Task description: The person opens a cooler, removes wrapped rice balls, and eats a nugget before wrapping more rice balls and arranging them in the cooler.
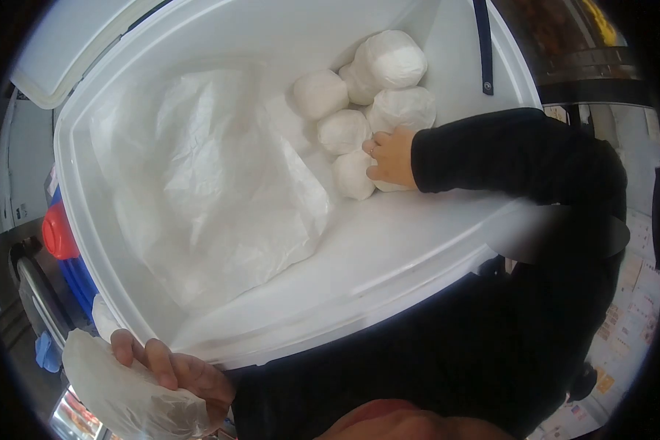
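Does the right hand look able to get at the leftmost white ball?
Probably yes: the right hand is inside the bin, and nothing covers the leftmost white ball, though the hand seems to touch a nearer ball.

Single head-worn view: faces forward and steeply down from above into the white tub, at close range, taking in both hands. No second view shares it.

White bin: open, its pale interior carrying the load.
Nine o'clock: a crumpled, translucent white sheet spreads broadly inside.
Two o'clock: rounded, white-wrapped bundles sit clustered, one resting atop others.
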### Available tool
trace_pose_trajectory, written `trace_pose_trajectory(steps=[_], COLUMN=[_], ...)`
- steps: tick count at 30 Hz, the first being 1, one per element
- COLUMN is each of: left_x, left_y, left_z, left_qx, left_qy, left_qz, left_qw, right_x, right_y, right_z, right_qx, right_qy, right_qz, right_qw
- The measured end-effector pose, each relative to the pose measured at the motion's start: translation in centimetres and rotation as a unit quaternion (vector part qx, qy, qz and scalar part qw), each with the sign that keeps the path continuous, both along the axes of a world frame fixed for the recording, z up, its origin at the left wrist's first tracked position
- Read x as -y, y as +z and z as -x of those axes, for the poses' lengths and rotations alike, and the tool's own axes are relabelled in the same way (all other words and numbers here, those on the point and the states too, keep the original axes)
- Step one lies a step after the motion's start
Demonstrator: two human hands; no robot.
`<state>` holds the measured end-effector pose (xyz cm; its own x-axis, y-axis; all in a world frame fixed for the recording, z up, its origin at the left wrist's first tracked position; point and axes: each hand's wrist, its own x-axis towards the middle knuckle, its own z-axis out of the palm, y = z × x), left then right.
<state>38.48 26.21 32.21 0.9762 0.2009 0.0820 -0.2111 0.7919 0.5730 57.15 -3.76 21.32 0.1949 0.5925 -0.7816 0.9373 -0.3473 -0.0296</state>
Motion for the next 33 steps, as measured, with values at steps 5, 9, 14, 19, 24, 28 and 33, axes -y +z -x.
trace_pose_trajectory(steps=[5, 9, 14, 19, 24, 28, 33], left_x=[0.9, 1.1, 0.4, 0.9, 0.7, 2.8, 4.7], left_y=[-0.8, -0.7, -1.2, -1.1, -2.3, -2.5, -3.1], left_z=[-0.7, -0.9, -0.4, -0.3, 1.6, 0.5, -1.0], left_qx=[0.066, 0.066, 0.060, 0.056, -0.015, 0.028, 0.077], left_qy=[0.033, 0.048, 0.032, 0.036, 0.216, 0.305, 0.452], left_qz=[-0.079, -0.117, -0.056, -0.030, -0.141, -0.092, -0.025], left_qw=[0.994, 0.990, 0.996, 0.997, 0.966, 0.948, 0.888], right_x=[-1.0, -1.6, -0.6, -0.7, -0.9, -0.9, -1.2], right_y=[0.1, 4.4, 10.6, 11.0, 11.4, 12.3, 12.1], right_z=[-1.0, -3.7, -7.4, -7.7, -7.3, -6.9, -6.2], right_qx=[-0.007, -0.100, -0.243, -0.217, -0.271, -0.298, -0.288], right_qy=[0.027, -0.025, -0.352, -0.501, -0.486, -0.492, -0.456], right_qz=[0.073, -0.026, -0.276, -0.415, -0.422, -0.438, -0.493], right_qw=[0.997, 0.994, 0.861, 0.728, 0.715, 0.691, 0.683])
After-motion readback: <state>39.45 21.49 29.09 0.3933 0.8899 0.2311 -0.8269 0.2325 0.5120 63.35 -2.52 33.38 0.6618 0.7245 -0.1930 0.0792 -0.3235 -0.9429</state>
